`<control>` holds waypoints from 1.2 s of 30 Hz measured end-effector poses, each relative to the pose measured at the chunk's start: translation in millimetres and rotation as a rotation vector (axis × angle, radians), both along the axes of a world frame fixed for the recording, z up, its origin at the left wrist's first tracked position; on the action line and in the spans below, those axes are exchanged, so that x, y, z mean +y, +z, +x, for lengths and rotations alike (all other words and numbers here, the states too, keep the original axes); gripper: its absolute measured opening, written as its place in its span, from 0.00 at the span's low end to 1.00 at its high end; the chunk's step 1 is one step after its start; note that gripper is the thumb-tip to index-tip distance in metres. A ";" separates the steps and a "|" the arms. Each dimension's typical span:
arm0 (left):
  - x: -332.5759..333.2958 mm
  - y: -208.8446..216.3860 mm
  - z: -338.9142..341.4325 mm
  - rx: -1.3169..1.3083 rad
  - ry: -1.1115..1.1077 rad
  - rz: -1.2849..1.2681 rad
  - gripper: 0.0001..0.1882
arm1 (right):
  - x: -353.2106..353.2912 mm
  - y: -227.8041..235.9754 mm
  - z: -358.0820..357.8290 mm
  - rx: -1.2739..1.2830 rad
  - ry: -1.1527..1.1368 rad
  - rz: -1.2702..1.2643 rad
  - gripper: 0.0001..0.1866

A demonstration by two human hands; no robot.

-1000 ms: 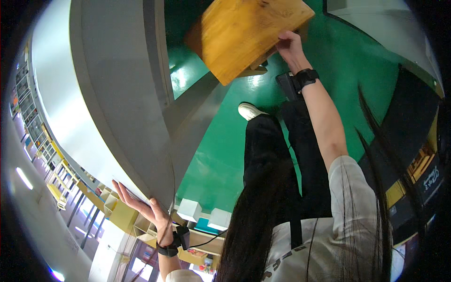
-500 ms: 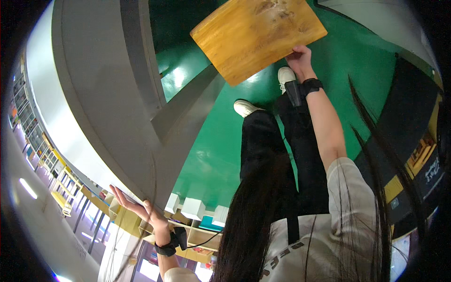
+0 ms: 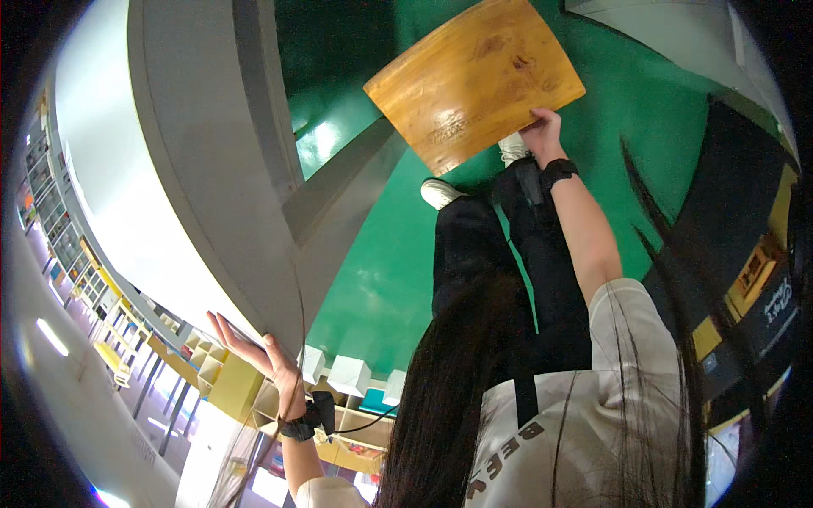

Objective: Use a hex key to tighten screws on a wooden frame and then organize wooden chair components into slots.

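My right hand (image 3: 543, 134) grips the near right edge of a rectangular, glossy yellow-brown wooden board (image 3: 474, 85). The thumb lies on top and the other fingers are partly hidden at the edge. What is under the board is hidden, so I cannot tell whether it is a stool's seat. At the left, my left hand (image 3: 257, 349) rests against the near edge of a white tabletop (image 3: 161, 245), its fingers stretched out and its thumb apart. I see nothing held in it.
Grey panels and a leg (image 3: 347, 173) stand beneath the tabletop. Below me are the green floor (image 3: 373, 279) and my white shoes (image 3: 440, 193). Shelves (image 3: 356, 423) with white boxes (image 3: 349, 375) are near the lower edge. A black panel (image 3: 677, 279) stands at the right.
The wooden board has shifted slightly nearer and tilted, and my right hand has come down with it. My left hand stays at the tabletop edge, while the view has turned a little.
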State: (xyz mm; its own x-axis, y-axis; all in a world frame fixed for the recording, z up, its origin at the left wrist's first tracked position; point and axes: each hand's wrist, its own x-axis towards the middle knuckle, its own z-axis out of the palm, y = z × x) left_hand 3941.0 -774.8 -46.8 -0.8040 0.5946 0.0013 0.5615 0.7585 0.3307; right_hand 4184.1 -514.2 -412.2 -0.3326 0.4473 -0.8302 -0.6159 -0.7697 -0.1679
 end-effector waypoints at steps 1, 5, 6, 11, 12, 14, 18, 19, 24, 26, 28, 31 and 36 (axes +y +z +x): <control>-0.5 1.5 -1.3 -0.012 -0.001 0.010 0.42 | -2.0 -1.6 2.6 -0.011 -0.036 -0.033 0.22; -1.7 2.6 -1.4 -0.016 -0.077 -0.002 0.34 | -8.2 1.6 8.6 -0.043 -0.048 -0.050 0.23; -1.9 1.6 -0.9 -0.025 -0.074 0.001 0.34 | -8.8 1.7 10.8 -0.014 -0.019 -0.019 0.22; -4.6 0.0 -1.8 -0.012 -0.036 0.033 0.37 | 8.7 10.9 13.7 -0.248 0.544 0.194 0.33; -0.2 0.9 1.2 -0.009 0.004 0.066 0.40 | 13.1 29.7 6.2 -0.251 0.553 0.198 0.33; 0.3 2.2 0.5 0.003 0.001 0.045 0.39 | 21.5 67.2 -8.0 -1.075 0.704 0.147 0.50; -1.6 4.6 -3.5 0.007 -0.020 0.013 0.38 | 28.4 75.6 -4.9 -1.454 0.787 0.561 0.58; -8.2 6.2 -6.3 0.027 -0.043 -0.028 0.37 | 27.7 83.9 -7.5 -1.607 0.882 0.802 0.58; -11.4 4.8 -9.6 0.034 -0.084 -0.005 0.34 | 54.2 96.3 -33.2 -1.720 1.502 1.048 0.56; -7.8 7.9 -9.2 0.051 -0.098 -0.059 0.34 | 64.4 93.1 -36.5 -1.705 1.751 0.981 0.58; -5.5 6.4 -7.6 0.014 -0.055 -0.016 0.35 | 65.8 83.9 -38.2 -1.703 1.792 0.994 0.59; -10.2 7.3 -11.2 0.035 -0.062 -0.078 0.34 | 67.5 84.0 -39.3 -1.702 1.868 1.007 0.61; -6.0 6.6 -7.3 0.129 -0.029 -0.109 0.33 | 67.1 79.9 -44.4 -1.752 1.974 0.953 0.63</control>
